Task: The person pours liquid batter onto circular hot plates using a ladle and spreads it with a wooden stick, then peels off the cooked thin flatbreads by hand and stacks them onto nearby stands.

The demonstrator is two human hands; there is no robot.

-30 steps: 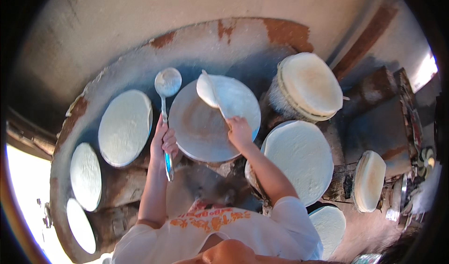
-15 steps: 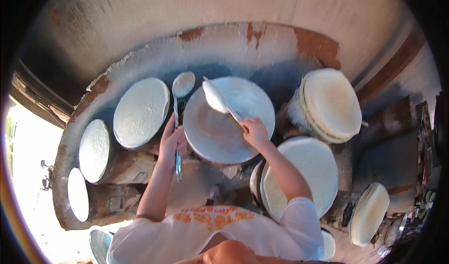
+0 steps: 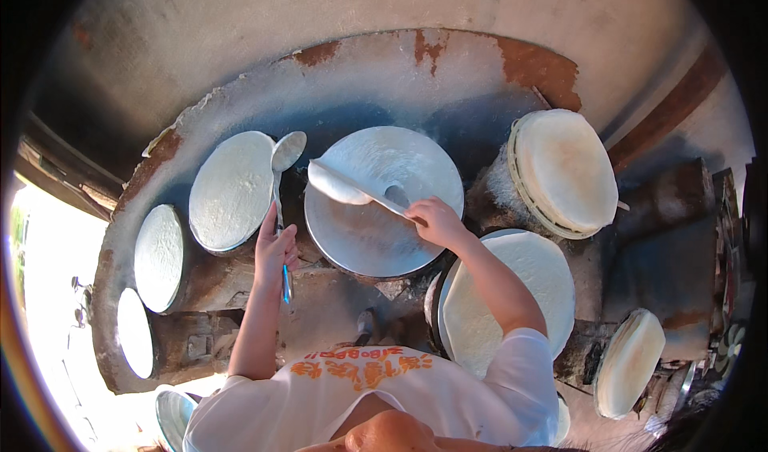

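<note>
My left hand [image 3: 276, 252] is closed around the handle of a metal ladle [image 3: 289, 150], whose bowl points away from me beside the left griddle's rim. My right hand [image 3: 436, 223] grips a long, flat spreader [image 3: 394, 205], angled to the left across the middle round griddle [image 3: 372, 248]. A thick lump of white batter [image 3: 340, 188] lies along the spreader's near edge. Behind it, a thin white film coats the griddle's far half, with a small grey round patch near the spreader. The near half looks bare and brownish.
Several round griddles with pale flatbreads [image 3: 230, 192] curve along the left. At the right stands a flatbread stack [image 3: 566, 172] on a round basket. More flatbreads [image 3: 508, 300] lie under my right forearm, and another stack [image 3: 630, 364] is lower right. A metal basin [image 3: 170, 420] sits lower left.
The spreader and batter have swung left and toward me across the middle griddle. White film now covers more of its far side. My left hand and the ladle have shifted left.
</note>
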